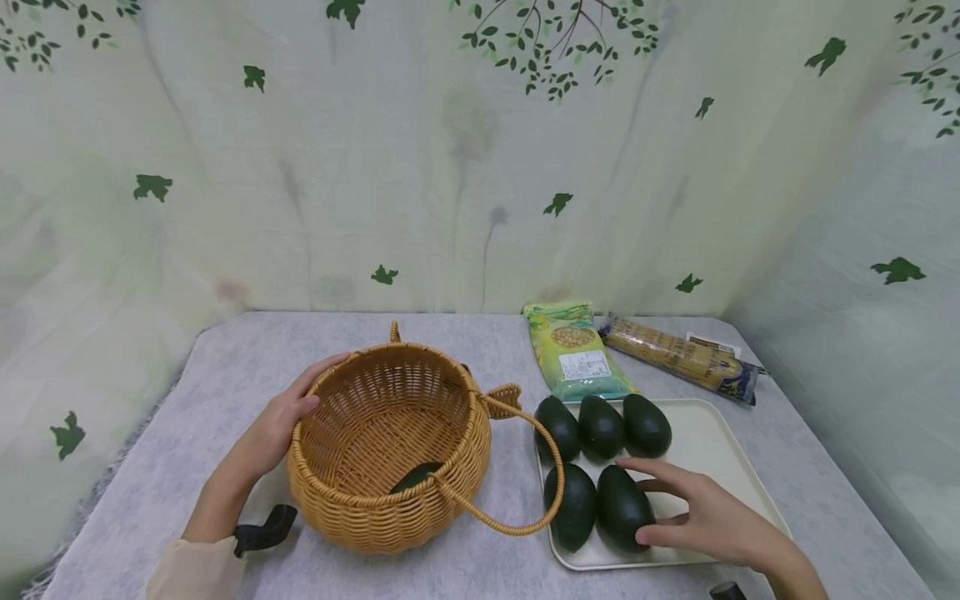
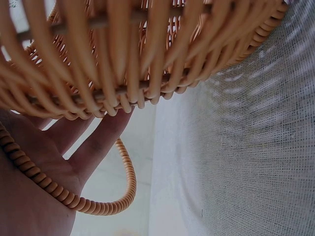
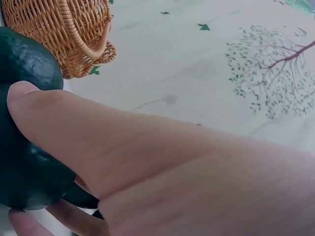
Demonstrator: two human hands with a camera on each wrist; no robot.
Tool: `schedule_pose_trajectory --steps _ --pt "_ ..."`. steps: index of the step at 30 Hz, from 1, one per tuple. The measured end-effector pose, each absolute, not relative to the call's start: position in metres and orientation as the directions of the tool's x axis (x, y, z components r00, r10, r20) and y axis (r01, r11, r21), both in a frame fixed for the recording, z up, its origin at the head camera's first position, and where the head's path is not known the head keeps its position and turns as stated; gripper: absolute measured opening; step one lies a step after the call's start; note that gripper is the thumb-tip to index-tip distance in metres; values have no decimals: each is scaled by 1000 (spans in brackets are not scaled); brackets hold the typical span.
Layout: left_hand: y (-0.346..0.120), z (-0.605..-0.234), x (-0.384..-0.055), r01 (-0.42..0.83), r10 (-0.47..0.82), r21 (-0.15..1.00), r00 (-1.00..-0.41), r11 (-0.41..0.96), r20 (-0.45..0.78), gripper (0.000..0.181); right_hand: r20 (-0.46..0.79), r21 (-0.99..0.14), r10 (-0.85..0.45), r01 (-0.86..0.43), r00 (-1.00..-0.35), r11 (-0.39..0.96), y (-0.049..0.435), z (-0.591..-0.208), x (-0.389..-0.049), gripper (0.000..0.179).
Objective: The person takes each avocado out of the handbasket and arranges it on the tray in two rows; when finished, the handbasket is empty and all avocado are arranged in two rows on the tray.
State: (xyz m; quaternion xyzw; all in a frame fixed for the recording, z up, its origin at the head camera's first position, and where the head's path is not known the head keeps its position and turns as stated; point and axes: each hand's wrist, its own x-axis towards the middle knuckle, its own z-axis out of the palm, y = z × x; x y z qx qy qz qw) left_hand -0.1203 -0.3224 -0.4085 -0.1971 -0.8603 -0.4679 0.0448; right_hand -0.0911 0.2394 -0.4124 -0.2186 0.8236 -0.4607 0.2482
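A round wicker basket (image 1: 390, 521) stands tilted on the table, its looped handle hanging to the right. One dark avocado (image 1: 416, 477) lies inside, partly hidden by the near rim. My left hand (image 1: 273, 429) rests against the basket's left side, thumb at the rim, fingers extended along the outside; in the left wrist view a handle loop (image 2: 106, 208) crosses the palm. On a white tray (image 1: 712, 437) several dark green avocados sit in two rows. With thumb and fingers my right hand (image 1: 701, 517) grips the front-row avocado (image 1: 622, 507) nearest it, still among the others.
Behind the tray lies a yellow-green bag (image 1: 577, 350) with a white label. To its right is a long clear package (image 1: 678, 354) with dark blue ends. A leaf-printed cloth (image 1: 450, 167) hangs behind the table and along both sides.
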Motion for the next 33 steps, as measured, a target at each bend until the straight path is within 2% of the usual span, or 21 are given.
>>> schedule_pose_trajectory --steps 19,29,33 --pt "-321 -410 -119 390 297 791 -915 472 274 52 -137 -866 -592 -195 -794 461 246 -401 -91 79" --pt "-322 -410 -121 392 297 775 -915 497 272 53 -207 -846 -596 -164 -776 507 241 -397 -97 80" --pt "-321 -409 -121 386 298 783 -917 488 266 52 -217 -846 -606 -163 -765 508 239 -401 -97 75"
